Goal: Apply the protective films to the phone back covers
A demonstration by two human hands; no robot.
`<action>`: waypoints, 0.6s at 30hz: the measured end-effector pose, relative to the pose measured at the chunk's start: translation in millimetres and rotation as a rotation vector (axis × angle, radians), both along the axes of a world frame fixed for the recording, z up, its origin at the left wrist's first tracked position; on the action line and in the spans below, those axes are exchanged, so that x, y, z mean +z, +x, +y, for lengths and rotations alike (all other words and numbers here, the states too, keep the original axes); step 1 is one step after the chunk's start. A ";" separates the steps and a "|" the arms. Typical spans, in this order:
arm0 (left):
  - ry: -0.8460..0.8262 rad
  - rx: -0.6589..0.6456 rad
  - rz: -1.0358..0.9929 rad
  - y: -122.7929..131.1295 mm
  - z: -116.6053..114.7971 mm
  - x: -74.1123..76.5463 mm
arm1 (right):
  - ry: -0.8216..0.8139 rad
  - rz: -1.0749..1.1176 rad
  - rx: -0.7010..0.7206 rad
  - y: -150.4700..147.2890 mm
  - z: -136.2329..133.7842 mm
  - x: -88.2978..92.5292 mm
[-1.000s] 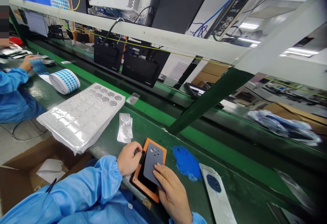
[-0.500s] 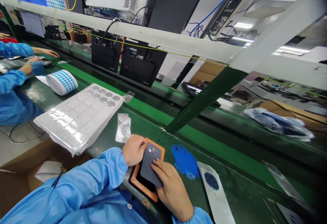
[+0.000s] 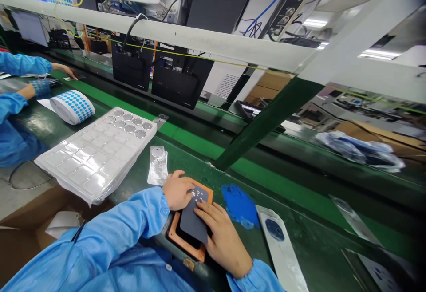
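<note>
A dark grey phone back cover point(image 3: 193, 223), with small round holes at its upper end, lies over an orange frame point(image 3: 183, 246) with a black inside. The frame rests at the bench's near edge. My left hand point(image 3: 179, 190) is at the cover's upper left, fingers apart, the fingertips touching it beside the holes. My right hand point(image 3: 224, 238) holds the cover's right side, its fingers stretched over the surface and the thumb hidden. Beyond my left hand are small clear-and-silver film pieces point(image 3: 157, 165). A crumpled blue film pile point(image 3: 238, 205) lies right of the frame.
A stack of clear trays point(image 3: 96, 154) with round silver rings stands left, near a sticker roll point(image 3: 72, 106). Long pale strips point(image 3: 282, 254) lie right. A slanted green post point(image 3: 269, 123) rises behind. A co-worker's hand point(image 3: 65, 70) shows far left. Below is a cardboard box point(image 3: 23, 256).
My left hand has moved from the frame's upper left edge onto the cover by its holes, and its fingers have spread. My right hand stays on the cover. The view has shifted slightly.
</note>
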State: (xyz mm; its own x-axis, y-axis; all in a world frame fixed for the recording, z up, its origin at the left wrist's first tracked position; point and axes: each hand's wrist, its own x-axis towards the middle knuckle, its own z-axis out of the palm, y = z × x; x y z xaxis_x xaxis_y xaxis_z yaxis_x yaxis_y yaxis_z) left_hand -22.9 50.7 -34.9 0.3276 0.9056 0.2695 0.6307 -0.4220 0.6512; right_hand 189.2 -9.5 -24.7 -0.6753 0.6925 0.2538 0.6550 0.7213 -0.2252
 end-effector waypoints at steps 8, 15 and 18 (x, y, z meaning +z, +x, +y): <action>-0.002 -0.002 0.236 -2.7 -5.1 7.6 | -0.379 -0.059 0.067 10.8 29.4 40.5; -0.040 0.155 0.198 -4.7 -11.3 5.3 | -0.074 -0.025 -0.378 -70.4 107.1 15.5; -0.039 0.233 0.155 -5.8 -22.5 -0.8 | -0.040 -0.037 -0.407 -81.8 110.7 -5.6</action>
